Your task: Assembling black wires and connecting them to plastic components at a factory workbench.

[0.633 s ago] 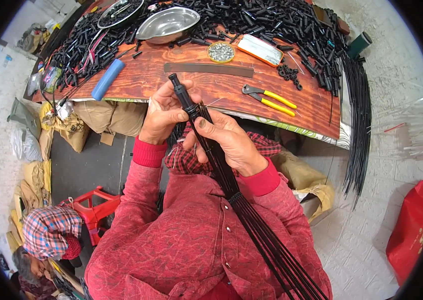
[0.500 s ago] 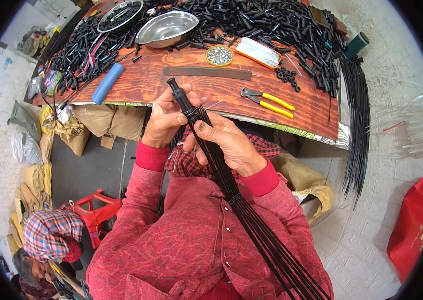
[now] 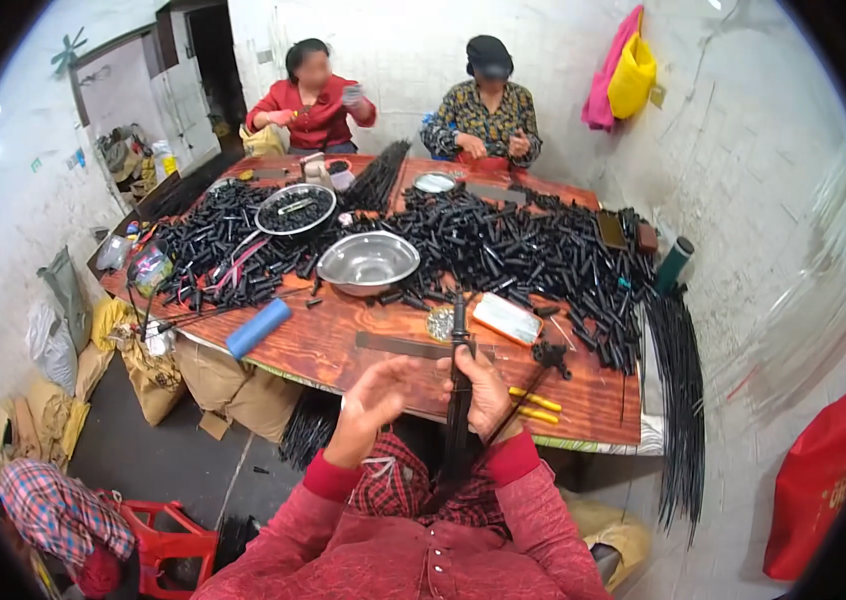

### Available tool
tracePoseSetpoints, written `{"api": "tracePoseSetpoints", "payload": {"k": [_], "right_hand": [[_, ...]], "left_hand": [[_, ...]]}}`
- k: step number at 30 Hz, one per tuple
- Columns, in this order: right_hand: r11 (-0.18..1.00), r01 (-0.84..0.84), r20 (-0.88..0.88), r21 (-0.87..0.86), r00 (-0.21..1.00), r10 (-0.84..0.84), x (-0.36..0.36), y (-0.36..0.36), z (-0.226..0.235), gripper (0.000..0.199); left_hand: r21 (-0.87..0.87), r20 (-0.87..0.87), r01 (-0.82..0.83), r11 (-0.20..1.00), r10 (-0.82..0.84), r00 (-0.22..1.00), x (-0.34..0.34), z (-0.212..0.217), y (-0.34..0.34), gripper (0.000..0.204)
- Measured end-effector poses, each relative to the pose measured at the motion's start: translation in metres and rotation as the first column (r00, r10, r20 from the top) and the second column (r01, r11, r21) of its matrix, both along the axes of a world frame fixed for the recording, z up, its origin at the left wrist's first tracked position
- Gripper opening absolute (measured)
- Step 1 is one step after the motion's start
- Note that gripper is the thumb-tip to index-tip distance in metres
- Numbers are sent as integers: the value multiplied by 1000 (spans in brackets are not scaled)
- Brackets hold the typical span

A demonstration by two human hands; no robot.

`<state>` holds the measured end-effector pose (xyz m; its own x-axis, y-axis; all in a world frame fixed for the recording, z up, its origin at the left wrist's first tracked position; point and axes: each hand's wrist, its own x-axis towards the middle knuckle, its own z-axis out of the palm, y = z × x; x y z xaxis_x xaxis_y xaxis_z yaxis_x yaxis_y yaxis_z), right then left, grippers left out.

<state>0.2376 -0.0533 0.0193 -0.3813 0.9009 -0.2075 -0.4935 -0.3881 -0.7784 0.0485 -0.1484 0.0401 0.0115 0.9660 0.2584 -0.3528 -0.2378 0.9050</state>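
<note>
My right hand (image 3: 485, 392) is closed around a bundle of thin black rods (image 3: 457, 425) with a black tube-like tip, held upright at the table's near edge. One rod slants away from the bundle to the right, toward a cluster of small black rings (image 3: 551, 360). My left hand (image 3: 373, 408) is off the bundle, just left of it, empty, its fingers apart and slightly blurred. The bundle's lower end is dark and hard to make out against my lap. Yellow-handled pliers (image 3: 540, 404) lie right of my right hand, partly hidden by the slanting rod.
The wooden table (image 3: 328, 330) bears heaps of black tubes (image 3: 533, 250), a steel bowl (image 3: 368, 264), a dish of metal bits (image 3: 440, 322), a white tray (image 3: 507, 318), a flat bar (image 3: 383, 344) and a blue roll (image 3: 259, 329). Two people sit opposite; another is at lower left.
My left hand has let go of the bundle's top and moved left. The bundle now stands more upright in my right hand. The view has tilted up, showing the people across the table.
</note>
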Motion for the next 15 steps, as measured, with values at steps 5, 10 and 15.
{"api": "tracePoseSetpoints", "payload": {"k": [5,10,15], "right_hand": [[980,196,-23,30,981,-195,-17,22,0,24],[962,244,-115,124,966,-230,-34,35,-24,20],[891,315,-27,327,945,-325,-53,24,3,14]], "left_hand": [[37,-237,255,966,-240,941,9,15,-21,104],[207,-570,-121,971,221,791,44,19,-19,102],[463,-557,-394,794,606,568,52,6,13,67]]}}
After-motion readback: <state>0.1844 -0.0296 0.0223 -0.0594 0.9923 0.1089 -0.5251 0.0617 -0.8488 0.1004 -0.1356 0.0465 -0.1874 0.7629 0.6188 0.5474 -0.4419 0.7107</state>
